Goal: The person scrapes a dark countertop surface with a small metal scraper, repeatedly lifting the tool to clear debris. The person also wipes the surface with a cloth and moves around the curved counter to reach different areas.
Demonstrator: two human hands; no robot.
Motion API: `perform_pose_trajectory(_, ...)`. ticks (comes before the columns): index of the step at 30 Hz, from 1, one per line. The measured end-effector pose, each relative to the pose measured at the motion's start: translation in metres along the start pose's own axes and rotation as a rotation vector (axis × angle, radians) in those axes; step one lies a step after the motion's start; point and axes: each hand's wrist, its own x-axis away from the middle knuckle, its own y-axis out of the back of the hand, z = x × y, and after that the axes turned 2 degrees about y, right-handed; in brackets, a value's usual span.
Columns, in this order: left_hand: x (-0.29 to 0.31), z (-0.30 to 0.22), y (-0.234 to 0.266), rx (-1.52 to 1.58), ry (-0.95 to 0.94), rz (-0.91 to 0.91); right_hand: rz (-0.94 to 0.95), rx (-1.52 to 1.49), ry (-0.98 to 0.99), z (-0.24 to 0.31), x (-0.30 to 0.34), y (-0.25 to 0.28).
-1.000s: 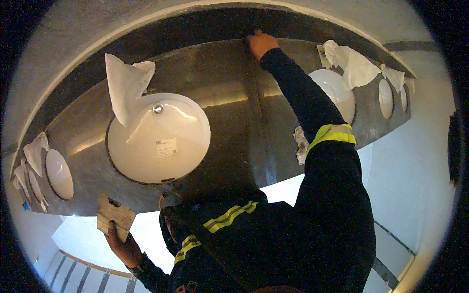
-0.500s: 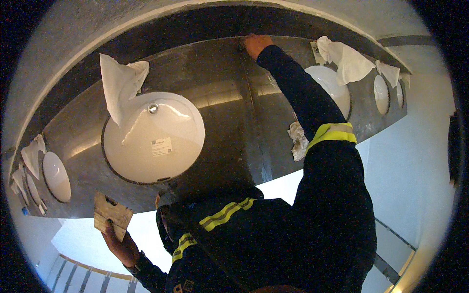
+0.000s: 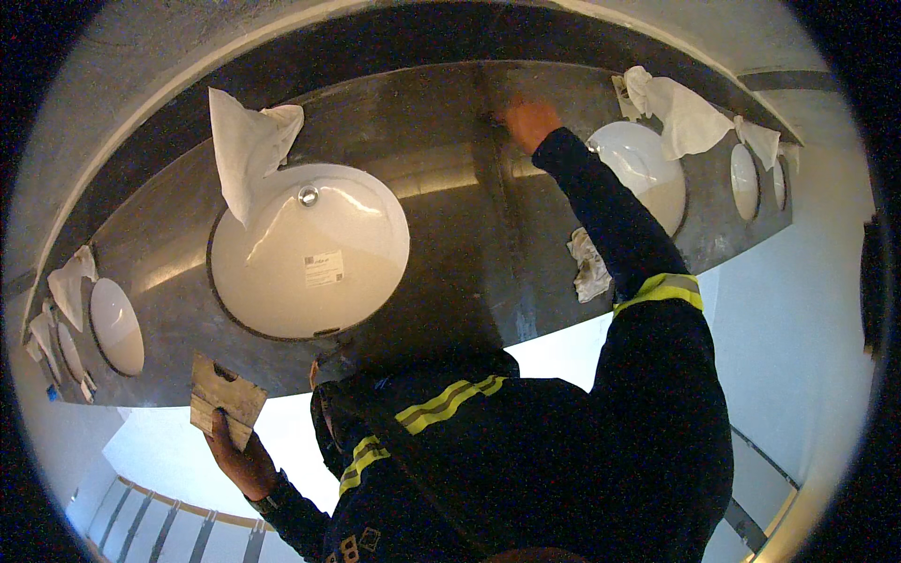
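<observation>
My left hand grips a flat, squarish tan plate with a dark notch near its upper edge, off the front of the countertop. The thumb lies across its face; its material I cannot make out. Stretched over the dark countertop, my right hand is closed and slightly blurred near a seam that runs front to back. Whatever its fingers hold is too small and dark to name. A large white oval basin with a paper label is sunk into the counter left of the seam.
Another white basin lies partly behind my right forearm. Smaller-looking basins line both ends. White cloth or paper covers the tap spots. Crumpled paper sits near the front edge, and a dark upstand borders the back wall.
My right hand has drawn back from the counter's rear edge, toward me along the seam. The left hand still holds the plate. The whole view has shifted slightly.
</observation>
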Motion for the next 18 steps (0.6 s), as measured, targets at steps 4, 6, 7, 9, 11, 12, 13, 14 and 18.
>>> perform_pose_trajectory(4, 0.005, -0.008, -0.015, 0.068, 0.026, -0.008, -0.099, -0.189, 0.031, -0.012, 0.015, -0.014)
perform_pose_trajectory(6, 0.003, -0.002, -0.004, -0.315, -0.197, 0.055, -0.196, -0.357, -0.007, -0.025, 0.02, -0.02)
perform_pose_trajectory(7, 0.001, 0.0, 0.0, -0.339, -0.216, 0.063, -0.267, -0.455, -0.07, -0.029, 0.023, -0.022)
perform_pose_trajectory(9, -0.002, 0.0, 0.003, -0.214, -0.161, 0.059, -0.314, -0.673, -0.2, -0.034, 0.023, -0.028)
perform_pose_trajectory(11, -0.004, 0.002, 0.007, -0.234, -0.199, 0.073, -0.263, -0.914, -0.333, -0.038, 0.023, -0.033)
perform_pose_trajectory(12, -0.003, 0.005, 0.011, -0.397, -0.311, 0.097, -0.172, -1.046, -0.433, -0.036, 0.023, -0.028)
perform_pose_trajectory(13, -0.002, 0.008, 0.012, -0.462, -0.348, 0.103, -0.077, -1.175, -0.534, -0.034, 0.024, -0.021)
perform_pose_trajectory(14, -0.001, 0.009, 0.013, -0.527, -0.387, 0.106, 0.024, -1.3, -0.635, -0.033, 0.024, -0.017)
perform_pose_trajectory(18, 0.004, -0.007, -0.002, -0.074, -0.096, 0.088, -0.137, -1.329, -0.21, -0.056, 0.021, -0.06)
